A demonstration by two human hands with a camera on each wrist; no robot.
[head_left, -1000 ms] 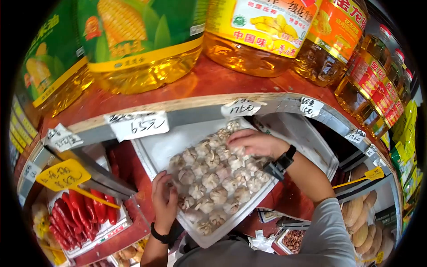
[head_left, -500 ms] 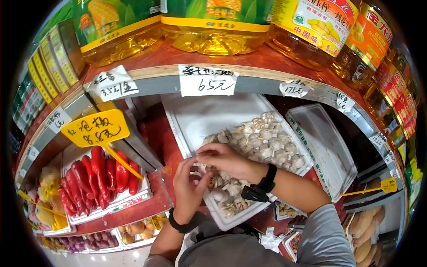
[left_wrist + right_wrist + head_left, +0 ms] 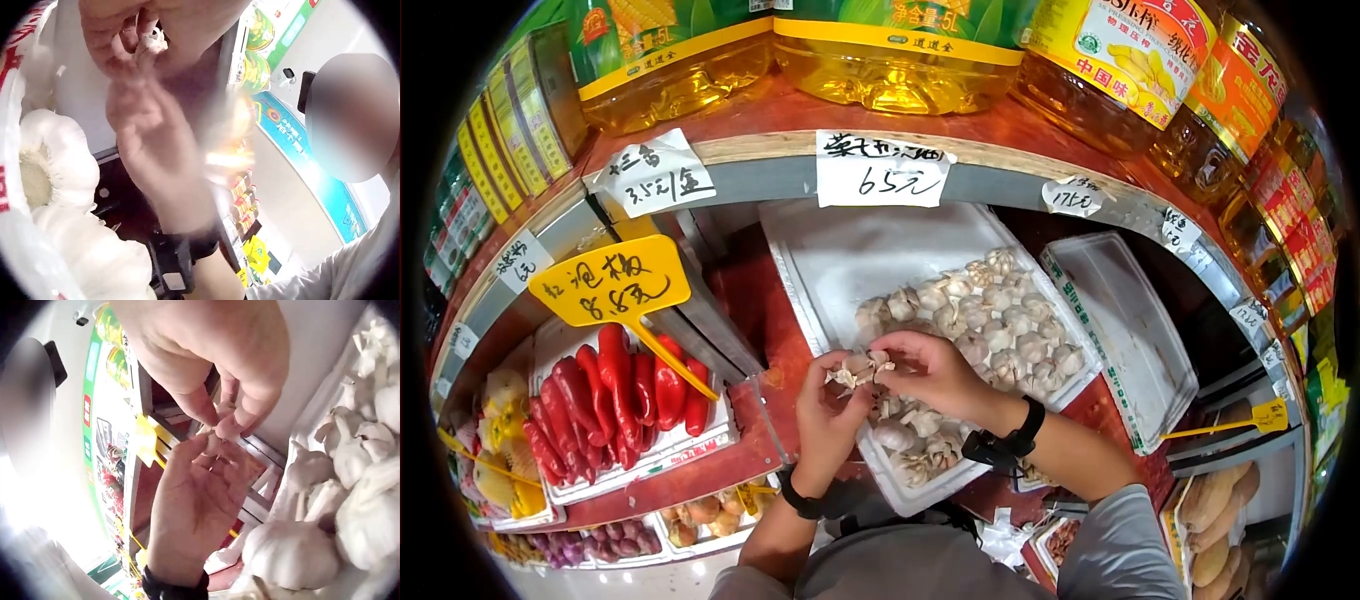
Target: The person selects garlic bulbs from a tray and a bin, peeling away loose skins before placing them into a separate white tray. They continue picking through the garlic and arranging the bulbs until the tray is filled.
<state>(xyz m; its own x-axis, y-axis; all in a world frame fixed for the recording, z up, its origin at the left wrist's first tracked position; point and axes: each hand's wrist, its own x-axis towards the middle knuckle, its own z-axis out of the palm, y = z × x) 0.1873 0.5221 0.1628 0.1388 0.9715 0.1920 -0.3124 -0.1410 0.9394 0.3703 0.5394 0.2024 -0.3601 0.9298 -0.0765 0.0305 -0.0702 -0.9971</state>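
Note:
A garlic bulb with loose papery skin point(image 3: 852, 374) is between both hands, raised over the near left edge of a white foam box point(image 3: 825, 262). My left hand point(image 3: 825, 415) holds it between curled fingers and thumb. The right hand point(image 3: 945, 378) pinches at its right side, its fingertips close against the left hand's. In the right wrist view, the fingertips partly cover the pale garlic point(image 3: 215, 442). Many more garlic bulbs point(image 3: 1005, 325) fill the right and near parts of the box, and large bulbs point(image 3: 59, 162) show close up in the left wrist view.
A tray of red peppers point(image 3: 615, 400) stands left, below a yellow price sign point(image 3: 612, 280). Oil bottles point(image 3: 890, 65) line the shelf point(image 3: 750, 150) above the box. Another white foam box point(image 3: 1125, 330) leans at the right. Onions point(image 3: 705, 520) lie at the lower left.
The right hand has come from the bulbs at the box's far side to meet the left hand at the near left edge. Garlic now shows between them. The head view has swung left.

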